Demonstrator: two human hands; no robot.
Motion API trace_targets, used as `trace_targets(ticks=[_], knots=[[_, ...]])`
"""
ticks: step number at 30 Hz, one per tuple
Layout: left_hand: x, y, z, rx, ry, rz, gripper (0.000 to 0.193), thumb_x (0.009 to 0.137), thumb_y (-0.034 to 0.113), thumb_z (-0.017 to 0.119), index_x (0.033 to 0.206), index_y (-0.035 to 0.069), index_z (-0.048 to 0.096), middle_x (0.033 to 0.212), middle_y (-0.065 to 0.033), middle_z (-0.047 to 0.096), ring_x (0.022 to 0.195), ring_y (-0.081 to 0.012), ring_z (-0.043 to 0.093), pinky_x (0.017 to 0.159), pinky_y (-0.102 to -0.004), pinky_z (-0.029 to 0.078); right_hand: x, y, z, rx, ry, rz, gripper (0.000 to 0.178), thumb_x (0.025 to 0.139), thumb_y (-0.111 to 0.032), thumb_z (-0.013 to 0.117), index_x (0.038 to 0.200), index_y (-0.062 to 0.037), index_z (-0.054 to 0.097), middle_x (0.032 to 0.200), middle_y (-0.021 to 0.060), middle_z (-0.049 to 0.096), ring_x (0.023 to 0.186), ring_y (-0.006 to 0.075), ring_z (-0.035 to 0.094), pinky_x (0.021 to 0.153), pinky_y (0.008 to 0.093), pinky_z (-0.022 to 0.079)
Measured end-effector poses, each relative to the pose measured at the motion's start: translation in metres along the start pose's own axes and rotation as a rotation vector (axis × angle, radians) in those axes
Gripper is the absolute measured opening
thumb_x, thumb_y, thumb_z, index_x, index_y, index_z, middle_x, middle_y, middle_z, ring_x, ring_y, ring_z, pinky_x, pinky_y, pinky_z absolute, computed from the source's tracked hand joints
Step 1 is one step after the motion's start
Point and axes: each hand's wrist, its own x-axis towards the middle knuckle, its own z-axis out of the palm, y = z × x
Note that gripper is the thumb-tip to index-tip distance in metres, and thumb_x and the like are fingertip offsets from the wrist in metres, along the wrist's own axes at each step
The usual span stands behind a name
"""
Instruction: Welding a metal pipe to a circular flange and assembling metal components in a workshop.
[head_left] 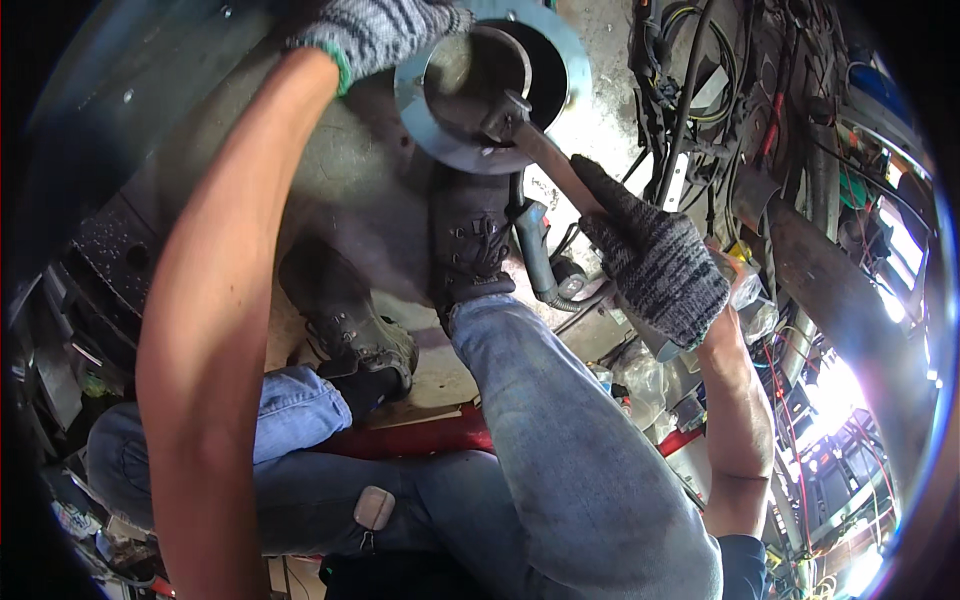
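Observation:
My right hand (660, 262), in a grey and black knit glove, is wrapped around the handle of a hammer (555, 165). The hammer's head lies over the lower right edge of a short metal tube (478, 70). This tube is within the opening of a flat round metal flange (415, 120), with a dark gap on its right. My left hand (385, 38), gloved too, is closed at the tube's upper left rim. The top of the picture partly cuts off its fingers, and what they press against is mostly hidden.
Two dark work boots (470, 235) stand below the flange. Beside the right one lies a dark grey tool handle (535, 255) with a cable. Tangled cables (690, 90) and metal parts crowd the right side. A red tube (400, 437) runs behind my legs; dark sheet metal (130, 90) rises at left.

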Motion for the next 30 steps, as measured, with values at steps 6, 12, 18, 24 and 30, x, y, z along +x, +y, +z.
trace_targets(ticks=[6, 12, 18, 24, 30], knots=[[-0.024, 0.032, -0.034, -0.091, 0.283, 0.246, 0.019, 0.089, 0.017, 0.080, 0.094, 0.000, 0.074, 0.091, -0.0213, 0.074, 0.084, -0.0354, 0.071, 0.083, -0.0444, 0.058, -0.005, 0.007, 0.022, 0.097, 0.254, -0.043, 0.057, 0.108, -0.025, 0.065, 0.163, -0.0211, 0.047, 0.106, 0.0237, 0.078, 0.089, 0.0393, 0.079, 0.078, 0.0482, 0.064], [-0.035, 0.011, -0.024, 0.257, 0.444, 0.487, 0.019, 0.089, 0.015, 0.078, 0.096, -0.002, 0.075, 0.093, -0.0206, 0.075, 0.091, -0.0397, 0.072, 0.085, -0.0491, 0.058, 0.066, 0.024, 0.079, 0.184, 0.410, -0.103, 0.058, 0.109, -0.022, 0.063, 0.163, -0.0230, 0.045, 0.098, 0.0251, 0.078, 0.086, 0.0453, 0.076, 0.073, 0.0512, 0.062], [-0.031, 0.011, -0.019, 0.138, 0.382, 0.478, 0.022, 0.090, 0.012, 0.080, 0.103, -0.004, 0.076, 0.099, -0.0225, 0.076, 0.091, -0.0391, 0.072, 0.086, -0.0467, 0.059, 0.095, 0.030, 0.099, 0.282, 0.491, -0.206, 0.057, 0.109, -0.026, 0.060, 0.164, -0.0224, 0.043, 0.099, 0.0274, 0.077, 0.091, 0.0492, 0.075, 0.081, 0.0557, 0.060], [-0.032, 0.030, -0.034, 0.295, 0.233, 0.334, 0.018, 0.090, 0.013, 0.079, 0.089, -0.002, 0.070, 0.086, -0.0228, 0.071, 0.087, -0.0410, 0.071, 0.080, -0.0488, 0.056, 0.106, 0.018, 0.095, 0.171, 0.404, -0.130, 0.061, 0.108, -0.027, 0.062, 0.166, -0.0254, 0.040, 0.102, 0.0273, 0.077, 0.090, 0.0496, 0.075, 0.081, 0.0556, 0.061], [-0.029, 0.033, -0.033, 0.375, 0.210, 0.336, 0.019, 0.088, 0.015, 0.080, 0.091, -0.002, 0.072, 0.091, -0.0234, 0.073, 0.087, -0.0407, 0.072, 0.079, -0.0489, 0.056, 0.099, 0.017, 0.094, 0.150, 0.288, -0.109, 0.060, 0.108, -0.027, 0.059, 0.165, -0.0246, 0.040, 0.099, 0.0285, 0.076, 0.090, 0.0480, 0.074, 0.079, 0.0562, 0.059]])
